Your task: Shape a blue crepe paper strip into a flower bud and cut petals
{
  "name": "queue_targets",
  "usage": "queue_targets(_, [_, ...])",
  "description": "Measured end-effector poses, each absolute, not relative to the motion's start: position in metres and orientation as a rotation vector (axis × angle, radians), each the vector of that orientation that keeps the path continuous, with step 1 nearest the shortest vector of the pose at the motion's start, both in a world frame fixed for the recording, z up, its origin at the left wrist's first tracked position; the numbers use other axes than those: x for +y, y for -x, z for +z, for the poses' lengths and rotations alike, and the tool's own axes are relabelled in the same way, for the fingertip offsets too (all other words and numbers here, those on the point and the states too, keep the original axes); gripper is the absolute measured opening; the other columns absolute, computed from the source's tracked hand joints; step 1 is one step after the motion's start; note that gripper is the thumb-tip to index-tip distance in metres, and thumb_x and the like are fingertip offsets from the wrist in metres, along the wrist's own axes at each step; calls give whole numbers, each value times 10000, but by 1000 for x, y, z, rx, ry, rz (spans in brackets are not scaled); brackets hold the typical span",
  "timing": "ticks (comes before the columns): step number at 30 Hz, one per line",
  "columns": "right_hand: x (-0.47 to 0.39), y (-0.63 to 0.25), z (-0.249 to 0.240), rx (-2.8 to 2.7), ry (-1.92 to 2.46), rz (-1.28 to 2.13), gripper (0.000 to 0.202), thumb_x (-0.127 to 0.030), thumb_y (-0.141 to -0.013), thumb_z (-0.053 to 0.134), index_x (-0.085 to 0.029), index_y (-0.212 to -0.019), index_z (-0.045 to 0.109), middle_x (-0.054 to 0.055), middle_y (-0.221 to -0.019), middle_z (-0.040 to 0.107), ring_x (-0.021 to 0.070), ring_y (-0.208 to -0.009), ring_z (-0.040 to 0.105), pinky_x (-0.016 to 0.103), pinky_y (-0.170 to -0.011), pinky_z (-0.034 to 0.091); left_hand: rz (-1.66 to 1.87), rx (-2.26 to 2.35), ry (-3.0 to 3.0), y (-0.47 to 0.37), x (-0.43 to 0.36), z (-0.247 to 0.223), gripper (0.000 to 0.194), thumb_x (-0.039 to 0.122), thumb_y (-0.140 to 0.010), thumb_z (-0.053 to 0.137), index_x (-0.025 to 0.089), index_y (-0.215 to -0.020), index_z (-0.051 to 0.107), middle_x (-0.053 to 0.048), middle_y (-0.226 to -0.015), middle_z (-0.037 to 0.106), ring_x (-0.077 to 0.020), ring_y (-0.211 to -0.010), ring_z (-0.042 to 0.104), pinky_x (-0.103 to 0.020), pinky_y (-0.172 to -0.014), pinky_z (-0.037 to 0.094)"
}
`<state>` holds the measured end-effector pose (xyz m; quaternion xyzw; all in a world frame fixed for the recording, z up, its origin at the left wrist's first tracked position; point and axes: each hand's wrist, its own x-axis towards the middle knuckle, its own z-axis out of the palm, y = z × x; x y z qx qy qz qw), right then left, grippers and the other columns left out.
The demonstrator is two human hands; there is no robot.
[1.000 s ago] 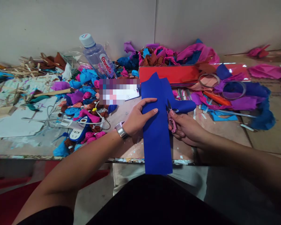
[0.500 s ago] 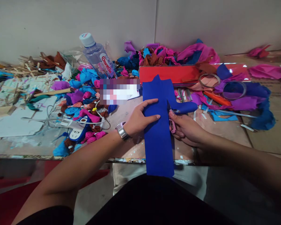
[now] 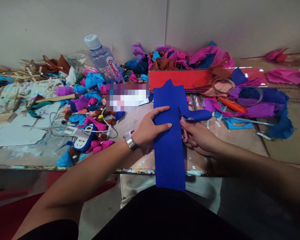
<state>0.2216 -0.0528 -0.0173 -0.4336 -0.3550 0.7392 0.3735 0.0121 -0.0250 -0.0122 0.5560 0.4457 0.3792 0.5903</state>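
A long strip of deep blue crepe paper (image 3: 169,153) lies over the table's front edge, its lower end hanging toward my lap. My left hand (image 3: 147,128) holds the strip from its left side, thumb and index finger on top; the other fingers are partly hidden. In my right hand (image 3: 198,135) is a pair of small scissors (image 3: 184,136) with pink handles, gripped at the paper's right edge. Their blades reach into the paper, largely covered. A partly cut blue flap (image 3: 200,115) bends out to the right above my right hand.
Behind the strip lies a red packet (image 3: 180,79). A bottle (image 3: 103,61) stands tilted left, near a blurred phone-like object (image 3: 127,98). Crumpled paper pieces (image 3: 90,80), a power strip (image 3: 82,141) with cables, and tape rolls (image 3: 250,96) crowd both sides.
The paper has shifted very slightly, and the flap at the right sits a little lower and flatter. Both hands are almost where they were.
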Motion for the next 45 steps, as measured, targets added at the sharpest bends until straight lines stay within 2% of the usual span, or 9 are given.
queue_targets(10, [-52, -223, -20, -918, 1119, 1889, 519, -609, -847, 820, -181, -665, 591, -30, -506, 587, 26, -329, 285, 184, -342, 243, 888, 1017, -1313, -11, -24, -16, 720, 282, -791, 863, 194, -1458, 606, -127, -1374, 696, -255, -1145, 705, -442, -1008, 621])
queue_targets(15, [-53, -221, -16, -886, 1088, 1889, 527, -615, -803, 858, -179, -679, 589, -33, -511, 593, 22, -325, 289, 179, -340, 231, 901, 1022, -1337, -10, -25, -15, 699, 287, -790, 861, 201, -1440, 619, -127, -1402, 685, -265, -1172, 703, -451, -1035, 610])
queue_targets(27, [-54, -222, -16, -929, 1122, 1908, 576, -631, -880, 777, -168, -590, 593, -50, -433, 461, 28, -328, 266, 181, -349, 253, 929, 1030, -1282, -12, -26, -13, 703, 277, -775, 869, 208, -1430, 621, -127, -1393, 690, -264, -1151, 709, -451, -1006, 626])
queue_targets(33, [-55, -222, -14, -910, 1118, 1916, 580, -622, -852, 809, -161, -569, 600, -44, -433, 469, 23, -316, 274, 177, -341, 244, 927, 1036, -1266, -13, -26, -10, 716, 274, -771, 870, 196, -1436, 617, -127, -1379, 697, -262, -1161, 703, -454, -1025, 621])
queue_targets(40, [-54, -222, -15, -924, 1137, 1915, 580, -621, -886, 775, -162, -576, 600, -44, -424, 455, 30, -324, 281, 176, -347, 264, 927, 1036, -1251, -13, -26, -10, 715, 277, -762, 875, 200, -1428, 625, -125, -1365, 704, -263, -1141, 709, -459, -1010, 629])
queue_targets(45, [-53, -223, -16, -924, 1121, 1925, 570, -623, -861, 801, -153, -591, 624, -32, -440, 509, 23, -317, 292, 170, -342, 265, 929, 1024, -1265, -12, -26, -13, 707, 270, -772, 869, 208, -1431, 621, -122, -1381, 699, -263, -1155, 710, -463, -1030, 621])
